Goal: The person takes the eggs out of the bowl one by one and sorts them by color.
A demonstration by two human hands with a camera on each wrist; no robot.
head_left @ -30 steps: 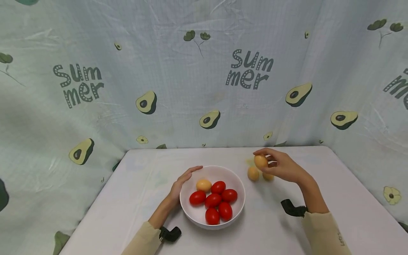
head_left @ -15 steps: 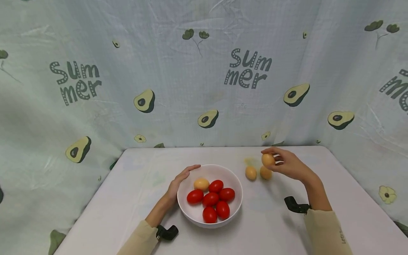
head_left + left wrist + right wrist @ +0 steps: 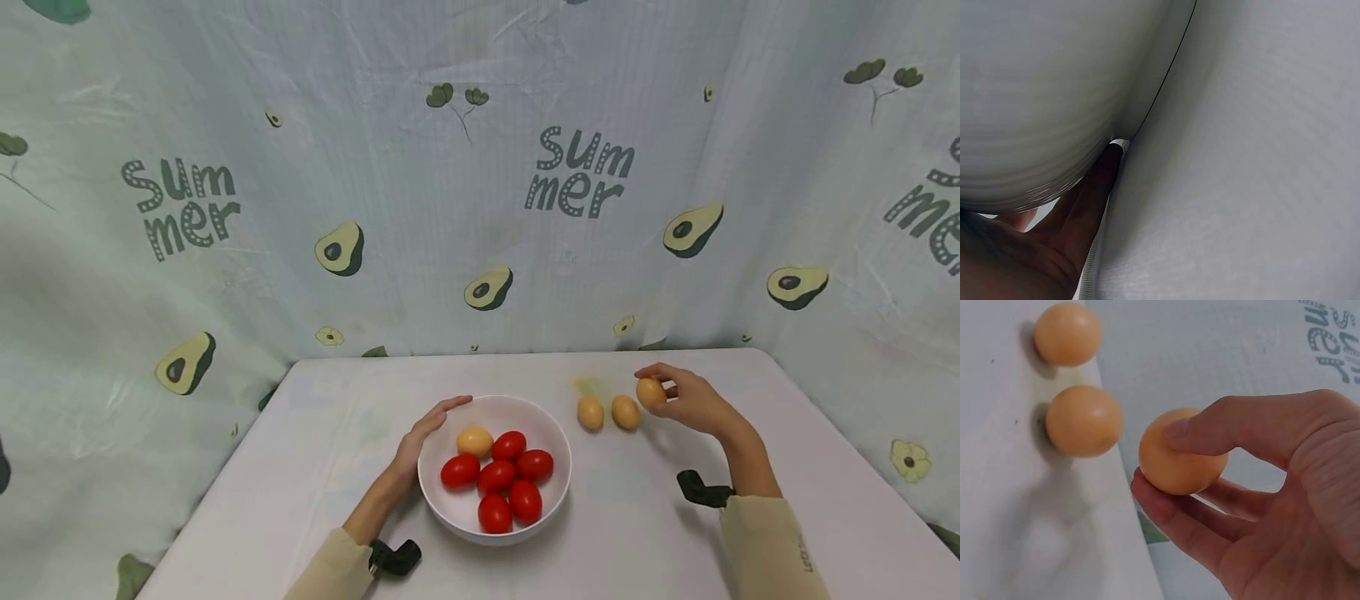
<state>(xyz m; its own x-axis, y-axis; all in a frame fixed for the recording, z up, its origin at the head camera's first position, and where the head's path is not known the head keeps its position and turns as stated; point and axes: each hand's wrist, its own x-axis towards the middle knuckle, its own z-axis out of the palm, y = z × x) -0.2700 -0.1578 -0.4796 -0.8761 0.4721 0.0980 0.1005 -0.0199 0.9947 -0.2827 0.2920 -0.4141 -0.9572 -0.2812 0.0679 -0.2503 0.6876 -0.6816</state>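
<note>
My right hand (image 3: 693,402) pinches a light-brown egg (image 3: 650,392) between thumb and fingers at the back right of the table. In the right wrist view the thumb lies over this egg. Just left of it, two more eggs, a nearer one (image 3: 626,412) and a farther-left one (image 3: 590,412), lie on the table. A white bowl (image 3: 551,517) stands mid-table, with one yellowish egg (image 3: 475,442) and several glossy red egg-shaped pieces (image 3: 496,477) inside. My left hand (image 3: 420,442) rests along the bowl's left outer side, its fingers extended; the left wrist view shows them touching the wall.
The white table (image 3: 360,417) has a faint yellow stain (image 3: 588,386) behind the loose eggs. A hanging cloth (image 3: 420,208) with avocado prints closes off the back and sides. Black wrist cameras (image 3: 705,490) are on both forearms.
My right hand has carried its egg to the right, away from the two on the table, and a little lower. The left hand stays at the bowl.
</note>
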